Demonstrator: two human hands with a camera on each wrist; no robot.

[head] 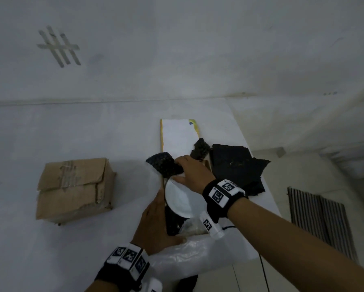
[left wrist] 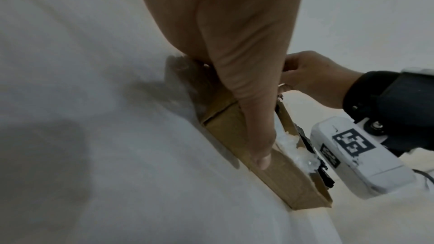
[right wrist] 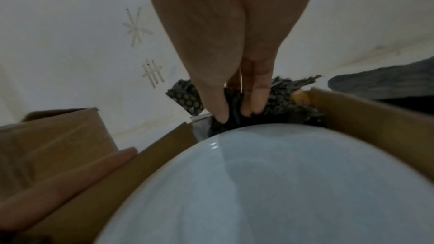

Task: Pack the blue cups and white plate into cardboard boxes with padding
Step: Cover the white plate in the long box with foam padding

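Head: white plate [head: 180, 199] between left hand [head: 155, 224], right hand [head: 190, 174].

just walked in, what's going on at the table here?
A person is packing a white plate into an open cardboard box. The right hand pinches black bubble-wrap padding at the plate's far edge, while the left hand rests flat against the box's outer wall. More black padding lies to the right, and a closed cardboard box sits to the left.

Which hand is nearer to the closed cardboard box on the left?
Left. The left hand rests on the open box's wall beside the closed cardboard box; the right hand, farther away, pinches black padding.
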